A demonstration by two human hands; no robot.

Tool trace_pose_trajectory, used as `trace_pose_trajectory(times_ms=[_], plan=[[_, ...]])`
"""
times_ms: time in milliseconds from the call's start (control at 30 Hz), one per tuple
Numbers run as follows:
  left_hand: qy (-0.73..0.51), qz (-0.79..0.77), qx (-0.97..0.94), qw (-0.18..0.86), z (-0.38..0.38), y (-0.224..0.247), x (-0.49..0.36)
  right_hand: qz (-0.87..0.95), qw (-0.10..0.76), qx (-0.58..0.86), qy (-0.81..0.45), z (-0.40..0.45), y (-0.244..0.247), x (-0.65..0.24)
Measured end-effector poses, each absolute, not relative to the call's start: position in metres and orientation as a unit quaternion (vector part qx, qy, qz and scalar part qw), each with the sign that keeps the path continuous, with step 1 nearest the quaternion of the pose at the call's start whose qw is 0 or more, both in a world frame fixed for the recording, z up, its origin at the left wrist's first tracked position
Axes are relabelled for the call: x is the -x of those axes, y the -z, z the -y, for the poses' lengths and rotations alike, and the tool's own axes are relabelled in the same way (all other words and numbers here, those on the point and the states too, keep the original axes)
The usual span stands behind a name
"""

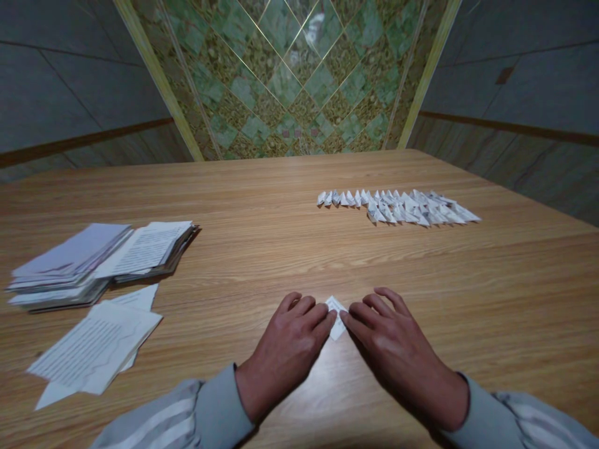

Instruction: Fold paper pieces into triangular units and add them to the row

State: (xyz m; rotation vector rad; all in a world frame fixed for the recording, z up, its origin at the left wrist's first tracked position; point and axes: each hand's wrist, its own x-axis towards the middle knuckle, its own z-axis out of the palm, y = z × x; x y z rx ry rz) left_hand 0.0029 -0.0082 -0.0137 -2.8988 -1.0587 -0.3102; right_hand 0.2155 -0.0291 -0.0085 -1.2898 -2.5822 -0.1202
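A small folded white paper (335, 319) lies on the wooden table between my two hands, one corner pointing away from me. My left hand (292, 343) grips its left edge, with the thumb and fingers curled together. On the other side, my right hand (397, 346) holds the right edge in the same way, its fingers bent. The fingertips cover both side corners of the paper.
Rows of small folded paper pieces (416, 207) stand at the back right of the table (243, 249). Stacked papers (70, 255) and another printed pile (145, 249) lie at the left, with loose sheets (100, 343) nearer me. A tiled wall (299, 81) rises behind.
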Motion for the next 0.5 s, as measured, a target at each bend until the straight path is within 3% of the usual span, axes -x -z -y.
trace_pose_trajectory(times_ms=[500], plan=[[0.091, 0.347, 0.933, 0.025, 0.0107, 0.0127, -0.0043, 0.891, 0.127, 0.434, 0.040, 0.0220, 0.0026, -0.2236]])
